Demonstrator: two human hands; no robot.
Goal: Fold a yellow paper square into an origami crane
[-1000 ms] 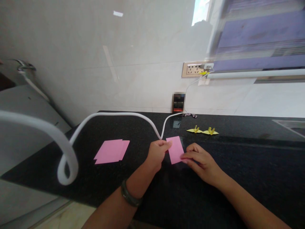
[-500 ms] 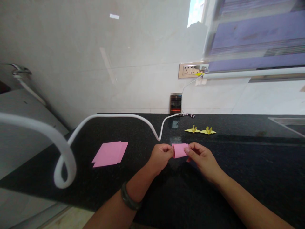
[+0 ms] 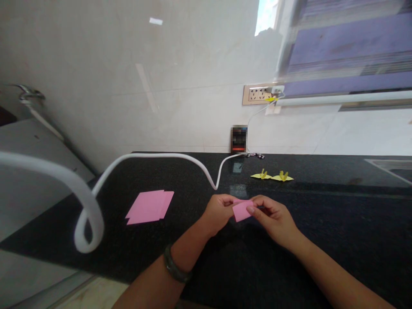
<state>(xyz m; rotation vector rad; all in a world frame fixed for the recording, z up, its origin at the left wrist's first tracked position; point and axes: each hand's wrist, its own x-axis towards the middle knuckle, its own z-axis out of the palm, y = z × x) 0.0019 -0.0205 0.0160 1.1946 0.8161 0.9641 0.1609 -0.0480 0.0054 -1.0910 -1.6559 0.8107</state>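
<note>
A small folded piece of pink paper (image 3: 241, 211) is held between my two hands above the dark countertop. My left hand (image 3: 218, 213) grips its left side, with the fingertips partly hidden behind the front flap. On the right side, my right hand (image 3: 272, 213) pinches the paper, its thumb lying on the front flap. Beyond my hands, two yellow folded paper cranes (image 3: 272, 176) sit side by side on the counter. Pink paper sheets (image 3: 149, 207) lie loosely stacked to the left of my left hand.
A thick white flexible stand arm (image 3: 167, 156) loops along the left and back of the black countertop (image 3: 193, 171). A phone-like device with a pixelated screen (image 3: 239, 139) leans against the wall. Behind it is a socket panel (image 3: 255, 94) with a cable. A sink edge (image 3: 386, 169) shows at right.
The front flap of the pink paper has tipped down and swung open toward me. My right hand has shifted slightly along with it.
</note>
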